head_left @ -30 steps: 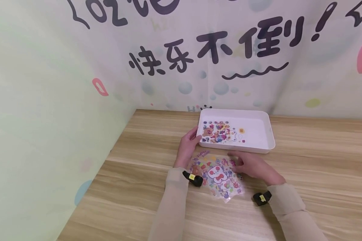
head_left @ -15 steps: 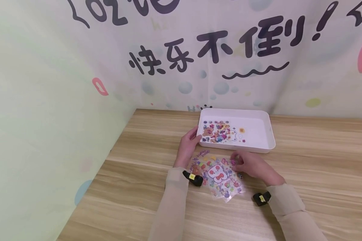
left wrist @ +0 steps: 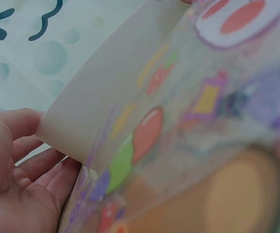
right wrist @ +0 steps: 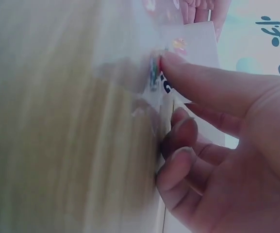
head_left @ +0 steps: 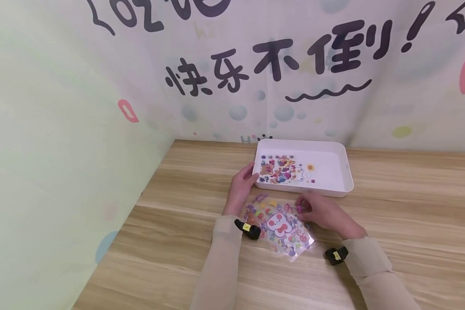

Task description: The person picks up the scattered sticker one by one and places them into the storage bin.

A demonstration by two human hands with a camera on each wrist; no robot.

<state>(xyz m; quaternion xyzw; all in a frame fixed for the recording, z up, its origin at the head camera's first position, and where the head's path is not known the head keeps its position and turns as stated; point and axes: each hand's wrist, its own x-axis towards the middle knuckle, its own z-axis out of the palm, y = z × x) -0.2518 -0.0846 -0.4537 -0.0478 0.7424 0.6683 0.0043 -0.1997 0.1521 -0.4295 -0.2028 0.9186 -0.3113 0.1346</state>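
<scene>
Here, the clear sticker bag (head_left: 279,225) slants far-left to near-right, just near of the white tray (head_left: 329,169), its far-right edge pinched by the right hand (head_left: 327,212), while the left hand (head_left: 240,190) grips the tray's near-left corner.

A clear film (head_left: 290,245) lies turned at an angle on the worktop, printed with a white rabbit with red ear insides and cheeks, a brown bear, small fruits and purple lettering. A glare brightens one near corner, and the right hand (head_left: 327,211) pinches its right side. Just beyond it sits a shallow white tray (head_left: 329,170), upright, rectangular, with rounded corners and low walls. Small colourful pictures (head_left: 283,174), a brown bear's head among them, crowd its left half, while its right half shows bare white. The left hand (head_left: 241,187) grips its left wall near the front corner.
</scene>
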